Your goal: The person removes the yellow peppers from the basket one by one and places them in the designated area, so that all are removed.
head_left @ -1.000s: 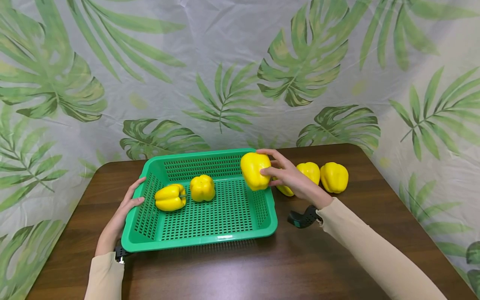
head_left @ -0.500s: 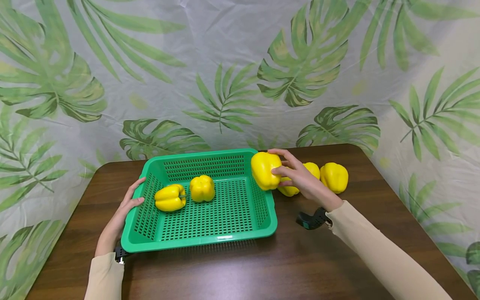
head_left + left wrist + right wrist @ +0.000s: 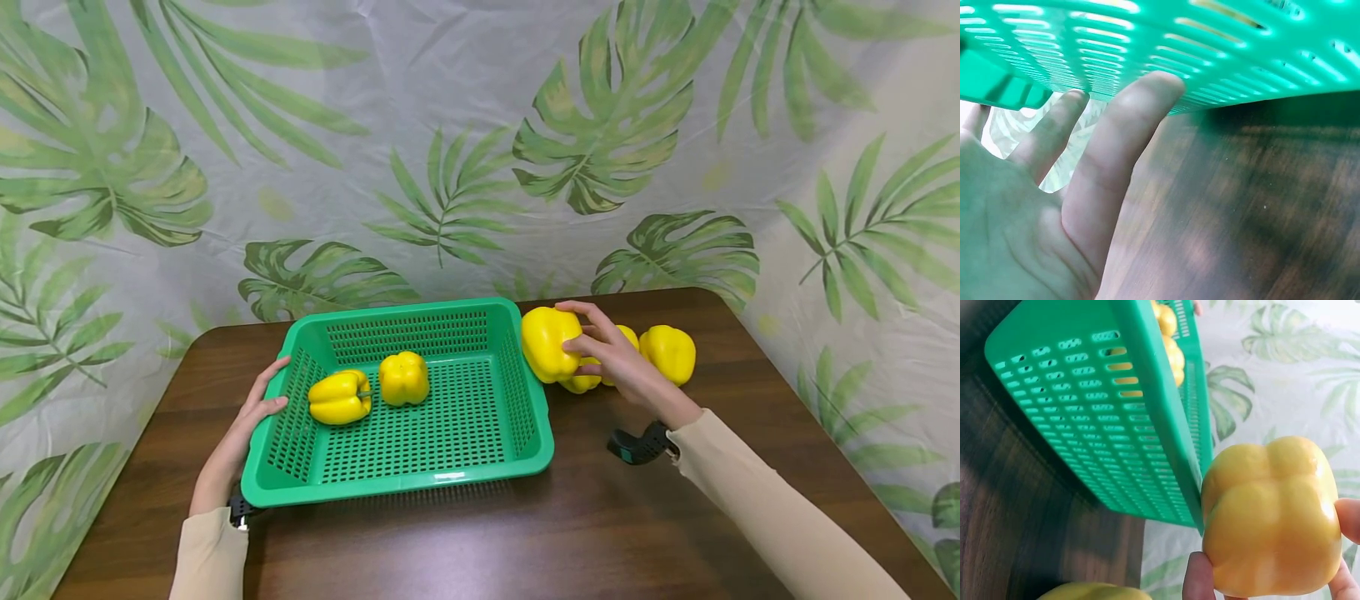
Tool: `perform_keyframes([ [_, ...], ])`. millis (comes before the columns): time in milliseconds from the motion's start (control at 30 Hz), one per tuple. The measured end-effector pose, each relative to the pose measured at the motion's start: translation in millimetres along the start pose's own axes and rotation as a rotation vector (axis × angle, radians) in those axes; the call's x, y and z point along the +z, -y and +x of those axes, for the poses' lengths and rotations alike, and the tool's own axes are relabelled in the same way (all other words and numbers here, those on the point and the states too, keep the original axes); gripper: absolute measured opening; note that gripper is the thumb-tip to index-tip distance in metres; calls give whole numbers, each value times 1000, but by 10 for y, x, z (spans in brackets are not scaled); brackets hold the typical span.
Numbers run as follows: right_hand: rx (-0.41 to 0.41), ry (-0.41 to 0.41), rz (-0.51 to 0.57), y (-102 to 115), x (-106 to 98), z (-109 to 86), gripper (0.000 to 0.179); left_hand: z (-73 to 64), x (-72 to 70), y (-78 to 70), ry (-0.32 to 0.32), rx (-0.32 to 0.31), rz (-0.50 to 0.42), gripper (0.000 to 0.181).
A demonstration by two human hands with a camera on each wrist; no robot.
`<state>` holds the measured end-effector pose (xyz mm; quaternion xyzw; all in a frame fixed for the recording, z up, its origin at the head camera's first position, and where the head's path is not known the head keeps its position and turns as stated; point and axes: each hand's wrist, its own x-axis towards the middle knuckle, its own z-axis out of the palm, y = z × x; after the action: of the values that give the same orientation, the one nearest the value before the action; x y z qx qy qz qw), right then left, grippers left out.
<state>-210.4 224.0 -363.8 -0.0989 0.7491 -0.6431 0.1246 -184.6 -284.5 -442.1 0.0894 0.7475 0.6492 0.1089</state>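
In the head view my right hand (image 3: pixel 619 363) holds a yellow bell pepper (image 3: pixel 551 344) just past the right rim of the green plastic basket (image 3: pixel 397 478). Thumb and fingers grip its sides; in the right wrist view this bell pepper (image 3: pixel 1272 519) is close beside the basket's outer wall (image 3: pixel 1085 419). My left hand (image 3: pixel 234 446) rests against the basket's left side, its fingers fairly straight; the left wrist view shows the thumb (image 3: pixel 1113 156) against the slotted wall. Inside the basket lie two yellow bell peppers, one on its side (image 3: pixel 339 397) and another (image 3: pixel 404 378) beside it.
On the brown wooden table (image 3: pixel 420 550), to the right of the basket, is a yellow bell pepper (image 3: pixel 668 354). Others are partly hidden behind my right hand, including a low one (image 3: pixel 581 382). A leaf-patterned cloth (image 3: pixel 450 108) hangs behind the table.
My right hand has moved rightward with the bell pepper, from above the basket's right end to outside its rim. The left hand and basket stay in place.
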Motion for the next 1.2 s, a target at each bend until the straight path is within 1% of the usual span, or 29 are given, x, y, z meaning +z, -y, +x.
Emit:
perform_keyframes([
  [700,11,-23,-10,-80,-147,-125,54,2,-2,15,-7,4,2,55],
  [1033,8,-12,-11,-186,-218,-191,56,3,-4,10,-4,2,-1,55],
  [1200,17,-10,14,-240,-242,-223,57,6,-5,6,-2,4,4,55],
])
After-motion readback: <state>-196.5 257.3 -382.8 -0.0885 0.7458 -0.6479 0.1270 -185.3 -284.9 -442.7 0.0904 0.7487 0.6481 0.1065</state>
